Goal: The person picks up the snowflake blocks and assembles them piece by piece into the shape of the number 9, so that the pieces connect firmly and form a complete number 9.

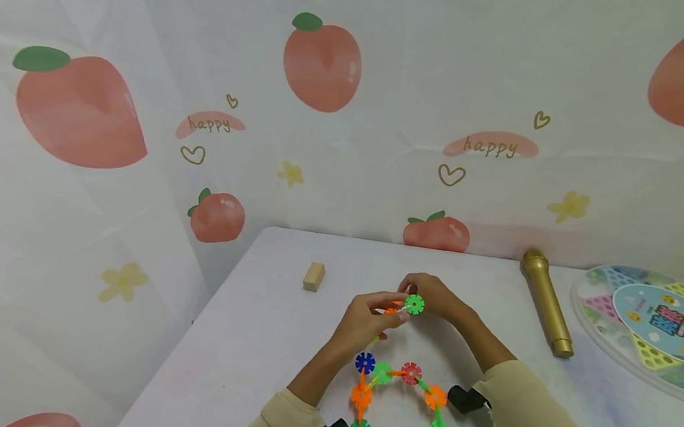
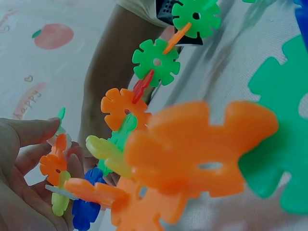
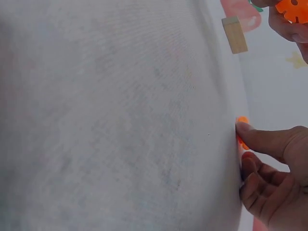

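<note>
My left hand [image 1: 360, 323] pinches the end of a short chain of plastic snowflake discs, with a green disc [image 1: 414, 304] beyond the fingertips. In the left wrist view, white, orange [image 2: 53, 166], yellow and blue discs [image 2: 86, 207] hang by the fingers. Just behind, my right hand [image 1: 436, 296] is low at the table; in the right wrist view its thumb and fingers pinch an orange disc [image 3: 243, 119], largely hidden. Nearer me, a ring of interlocked discs in several colours, including a red disc [image 1: 411, 372], lies on the table.
A small wooden block [image 1: 314, 277] sits at the back left of the white table [image 1: 227, 354]. Toward the right lie a gold microphone [image 1: 548, 305] and a round, clear-edged game board [image 1: 582, 308]. A fruit-printed cloth [image 1: 372, 161] hangs behind the table.
</note>
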`<state>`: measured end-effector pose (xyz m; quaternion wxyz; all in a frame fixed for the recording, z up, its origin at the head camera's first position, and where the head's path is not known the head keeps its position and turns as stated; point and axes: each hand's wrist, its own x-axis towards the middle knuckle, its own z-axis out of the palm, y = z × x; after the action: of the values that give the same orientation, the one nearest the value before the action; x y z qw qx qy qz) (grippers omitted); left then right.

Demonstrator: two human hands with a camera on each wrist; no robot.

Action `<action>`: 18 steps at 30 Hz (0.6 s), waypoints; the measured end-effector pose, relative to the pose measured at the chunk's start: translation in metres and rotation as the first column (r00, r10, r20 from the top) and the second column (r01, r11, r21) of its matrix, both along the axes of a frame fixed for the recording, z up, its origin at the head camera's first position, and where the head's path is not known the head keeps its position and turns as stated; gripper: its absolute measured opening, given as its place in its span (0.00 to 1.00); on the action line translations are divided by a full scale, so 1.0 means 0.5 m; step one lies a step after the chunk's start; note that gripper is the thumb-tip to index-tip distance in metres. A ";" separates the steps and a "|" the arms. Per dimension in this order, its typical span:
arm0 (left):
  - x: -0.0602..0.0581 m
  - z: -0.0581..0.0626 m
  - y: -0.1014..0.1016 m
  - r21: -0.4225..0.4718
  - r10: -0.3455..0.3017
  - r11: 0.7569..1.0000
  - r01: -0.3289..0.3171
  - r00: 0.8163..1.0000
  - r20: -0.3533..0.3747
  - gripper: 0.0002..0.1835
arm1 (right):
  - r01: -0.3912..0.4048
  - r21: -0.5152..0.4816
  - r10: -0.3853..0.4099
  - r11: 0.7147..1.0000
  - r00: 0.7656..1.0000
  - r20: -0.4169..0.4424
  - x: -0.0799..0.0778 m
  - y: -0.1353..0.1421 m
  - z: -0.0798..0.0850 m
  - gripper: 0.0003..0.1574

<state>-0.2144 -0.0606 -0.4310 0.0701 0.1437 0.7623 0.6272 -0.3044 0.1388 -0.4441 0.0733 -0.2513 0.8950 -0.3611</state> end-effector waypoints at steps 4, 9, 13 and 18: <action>0.003 0.001 0.001 0.005 -0.003 1.000 0.003 1.000 0.004 0.18 | 0.026 -0.018 -0.025 1.000 0.999 0.028 0.005 0.009 0.000 0.02; -0.001 -0.005 0.001 0.022 -0.010 1.000 0.009 1.000 0.017 0.18 | 0.047 -0.018 -0.046 0.999 0.999 0.029 0.015 0.028 -0.010 0.03; -0.003 -0.008 0.000 0.030 -0.013 0.999 0.012 1.000 0.022 0.18 | 0.049 -0.041 -0.047 0.998 0.998 0.044 0.030 0.046 -0.011 0.03; -0.003 -0.007 -0.001 0.028 -0.016 0.999 0.015 1.000 0.018 0.19 | 0.057 -0.075 -0.051 0.996 0.996 0.076 0.054 0.065 0.000 0.04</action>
<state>-0.2159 -0.0610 -0.4344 0.0799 0.1447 0.7517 0.6384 -0.2773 0.1713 -0.4440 0.0868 -0.2160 0.8835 -0.4065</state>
